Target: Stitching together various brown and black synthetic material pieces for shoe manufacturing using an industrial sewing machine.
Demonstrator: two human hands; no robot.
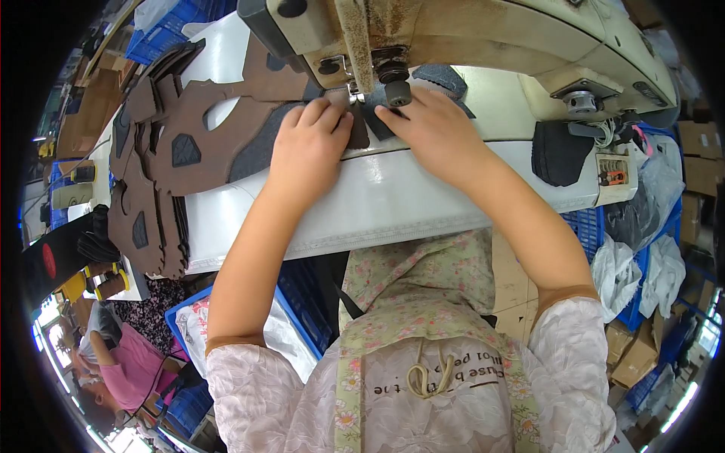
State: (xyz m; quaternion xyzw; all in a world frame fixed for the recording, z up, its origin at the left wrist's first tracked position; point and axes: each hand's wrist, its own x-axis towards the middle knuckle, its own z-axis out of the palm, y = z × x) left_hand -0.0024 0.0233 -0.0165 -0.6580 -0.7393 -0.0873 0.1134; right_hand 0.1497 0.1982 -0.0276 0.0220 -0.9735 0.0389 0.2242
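Probably the brown piece (361,136) by the sewing machine (483,41) is soft (hold its edges). Our left hand (311,145) and right hand (434,130) flank it; whether pinching, we cannot tell.

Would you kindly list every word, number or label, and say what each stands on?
I won't copy wording, only locate it:
Pale top: dark lettering, partly hidden by a cord.
Sewing machine: dark label, too small to read.
Measuring strip on table: marks too fine to read.
Black item: red mark, too blurred.
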